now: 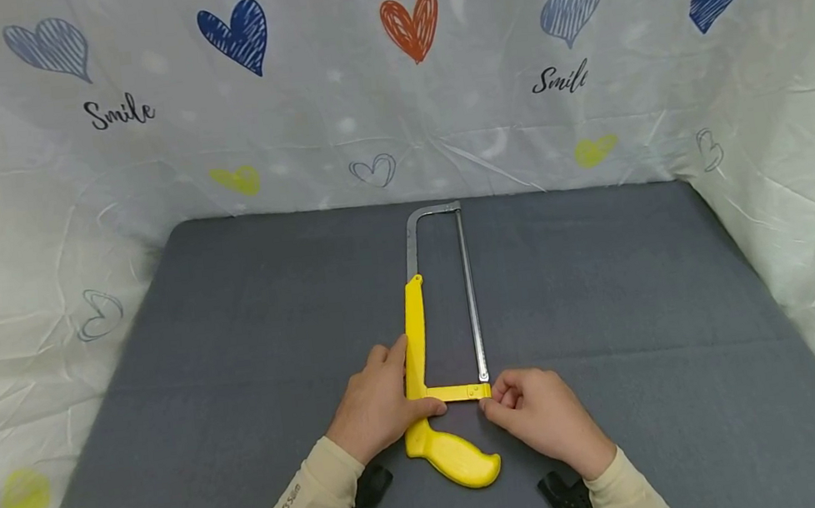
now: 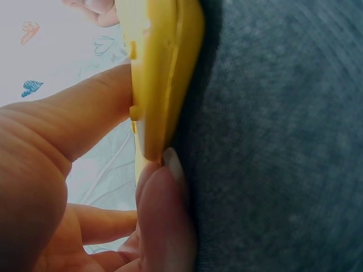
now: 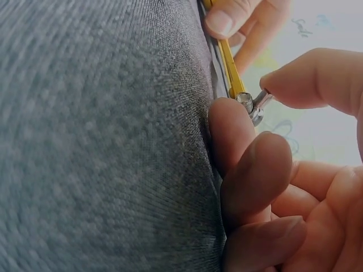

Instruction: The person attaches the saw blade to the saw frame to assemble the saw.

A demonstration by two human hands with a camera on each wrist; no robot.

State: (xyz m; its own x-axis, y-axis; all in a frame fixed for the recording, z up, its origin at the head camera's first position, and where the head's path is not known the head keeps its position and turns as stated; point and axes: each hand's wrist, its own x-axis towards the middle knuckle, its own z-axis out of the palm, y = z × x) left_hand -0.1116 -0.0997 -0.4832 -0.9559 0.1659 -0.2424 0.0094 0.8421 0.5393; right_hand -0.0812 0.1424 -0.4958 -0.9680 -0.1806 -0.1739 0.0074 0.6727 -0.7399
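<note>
A hacksaw [image 1: 412, 312] with a yellow frame and handle lies flat on the grey cloth, its metal bow and blade [image 1: 472, 305] pointing away from me. My left hand [image 1: 375, 404] holds the frame just above the handle, thumb over the top and fingers along the outer edge. At the near end of the blade, my right hand [image 1: 547, 414] pinches a small metal wing nut [image 3: 261, 103] on the yellow crossbar's end. In the right wrist view the thumb presses one wing while the index fingertip lies at the nut's other side. The left wrist view shows the yellow handle [image 2: 161, 73] close up.
A grey cloth [image 1: 272, 320] covers the table under the saw. White sheeting [image 1: 331, 112] printed with hearts and "Smile" stands behind it and at both sides. Black wrist devices [image 1: 565, 493] sit under both forearms.
</note>
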